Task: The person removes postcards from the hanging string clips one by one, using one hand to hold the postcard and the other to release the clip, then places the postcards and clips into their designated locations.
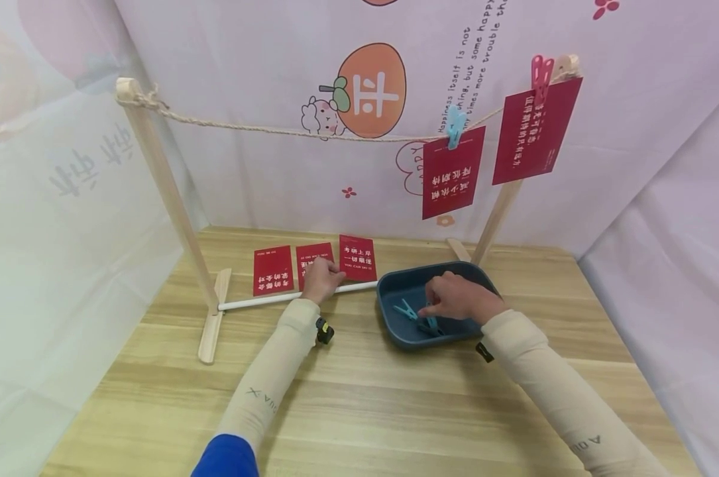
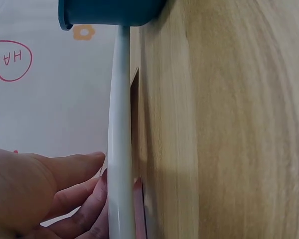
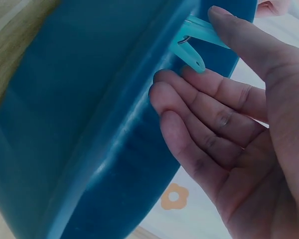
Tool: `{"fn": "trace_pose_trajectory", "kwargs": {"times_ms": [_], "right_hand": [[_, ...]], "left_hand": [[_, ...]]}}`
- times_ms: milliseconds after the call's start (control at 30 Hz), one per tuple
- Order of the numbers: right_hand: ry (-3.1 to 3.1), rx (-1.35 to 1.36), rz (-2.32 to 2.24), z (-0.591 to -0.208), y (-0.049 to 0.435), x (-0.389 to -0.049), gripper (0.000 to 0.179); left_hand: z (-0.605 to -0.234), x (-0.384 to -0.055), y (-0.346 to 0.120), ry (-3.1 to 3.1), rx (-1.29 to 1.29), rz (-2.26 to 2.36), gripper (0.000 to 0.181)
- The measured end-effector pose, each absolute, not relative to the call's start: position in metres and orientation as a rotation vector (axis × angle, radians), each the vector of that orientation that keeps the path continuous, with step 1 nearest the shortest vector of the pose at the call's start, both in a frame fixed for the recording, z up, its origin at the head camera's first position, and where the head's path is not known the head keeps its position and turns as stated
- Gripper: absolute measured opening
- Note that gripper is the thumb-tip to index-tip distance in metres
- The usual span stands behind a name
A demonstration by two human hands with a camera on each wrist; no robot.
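Note:
My left hand (image 1: 323, 279) reaches over the middle red card (image 1: 314, 255) and pinches the lower left corner of the right-hand red card (image 1: 357, 258), which tilts up from the table. In the left wrist view that card (image 2: 135, 102) shows partly behind a white rod (image 2: 120, 124). Inside a dark blue bin (image 1: 395, 273), my right hand (image 1: 457, 296) holds a teal clothespin (image 3: 192, 55) by its handles, between thumb and index finger. Its other fingers are bent. Another light-teal clothespin (image 1: 405, 309) lies on the bin floor beside the fingertips.
A rope (image 1: 264, 131) runs between two wooden posts (image 1: 168, 189). At its right hang two red cards (image 1: 452, 172), one under a light blue clothespin (image 1: 456, 126), the other under a pink one (image 1: 540, 76). A third table card (image 1: 272, 270) lies at left, behind the rod.

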State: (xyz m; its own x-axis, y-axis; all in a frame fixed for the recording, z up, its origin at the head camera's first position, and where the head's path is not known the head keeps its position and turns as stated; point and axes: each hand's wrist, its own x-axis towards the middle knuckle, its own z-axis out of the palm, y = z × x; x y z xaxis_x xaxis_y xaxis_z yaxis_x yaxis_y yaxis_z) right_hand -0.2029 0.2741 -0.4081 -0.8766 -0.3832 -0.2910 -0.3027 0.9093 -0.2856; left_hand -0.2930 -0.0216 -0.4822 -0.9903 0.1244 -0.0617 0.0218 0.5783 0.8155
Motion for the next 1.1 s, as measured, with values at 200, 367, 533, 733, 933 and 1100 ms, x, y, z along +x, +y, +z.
{"fn": "trace_pose_trajectory", "kwargs": {"times_ms": [200, 367, 533, 733, 933, 1100], "right_hand": [[2.709, -0.480, -0.295, -0.410, 0.272, -0.202, 0.030], [2.703, -0.455, -0.279, -0.411, 0.270, -0.200, 0.034], [2.726, -0.436, -0.263, -0.411, 0.270, -0.200, 0.036], [2.752, -0.438, -0.281, -0.409, 0.272, -0.201, 0.034], [2.761, -0.457, -0.324, -0.405, 0.273, -0.200, 0.033], [2.784, -0.469, -0.359, -0.398, 0.272, -0.198, 0.035]], "left_hand": [[-0.482, -0.296, -0.023, 2.709, 0.137, 1.309, 0.015], [-0.482, -0.296, -0.025, 2.749, 0.172, 1.277, 0.015], [-0.482, -0.294, -0.025, 2.764, 0.199, 1.274, 0.015], [-0.480, -0.293, -0.025, 2.771, 0.215, 1.281, 0.016], [-0.476, -0.291, -0.025, 2.736, 0.201, 1.299, 0.023], [-0.474, -0.290, -0.025, 2.713, 0.194, 1.326, 0.025]]}}
